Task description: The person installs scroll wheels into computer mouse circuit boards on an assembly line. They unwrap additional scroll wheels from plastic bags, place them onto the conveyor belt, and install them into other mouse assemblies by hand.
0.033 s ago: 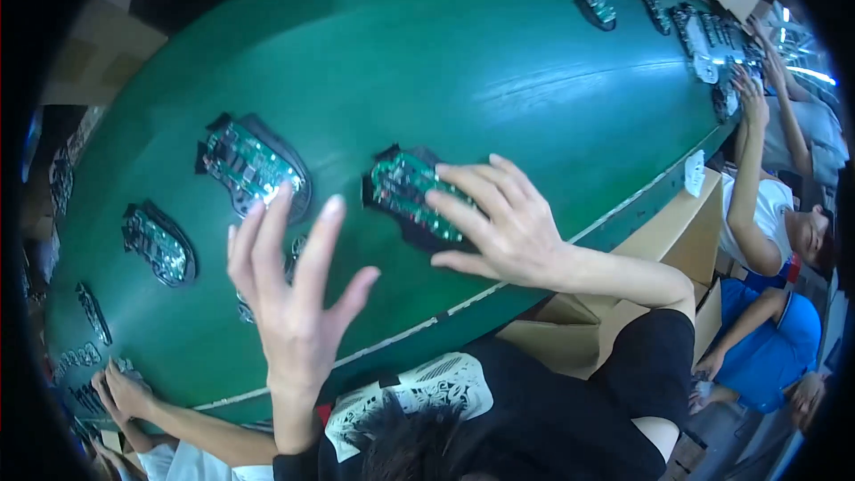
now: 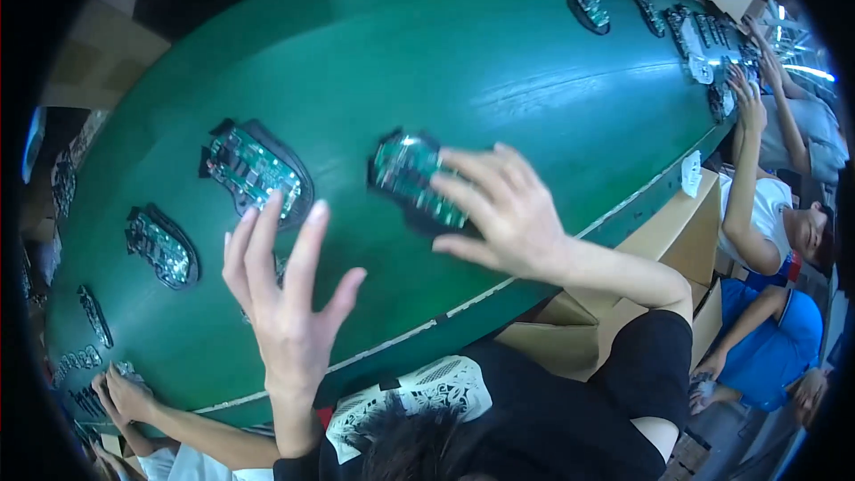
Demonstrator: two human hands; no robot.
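Observation:
My right hand [image 2: 509, 209] grips a green circuit board [image 2: 414, 169] set in a dark shaped casing, its fingers across the board's right side and the thumb by the near edge. The casing's underside and how far it is off the surface cannot be seen. My left hand [image 2: 289, 303] is open, fingers spread, with its fingertips over the near edge of a second circuit board [image 2: 254, 165] in a black casing. Small parts lie partly hidden behind the left fingers. Further left lies another cased board [image 2: 160, 248].
The green work surface [image 2: 356, 62] carries more boards [image 2: 583, 0] at the far right and several at the lower left. Cardboard boxes [image 2: 570, 338] stand along its near edge. Co-workers' hands [image 2: 748, 93] work at the right, and another person's hand [image 2: 129, 392] at the lower left.
The board in my right hand has tilted and shifted slightly away from me. My left hand has moved a little left, still open.

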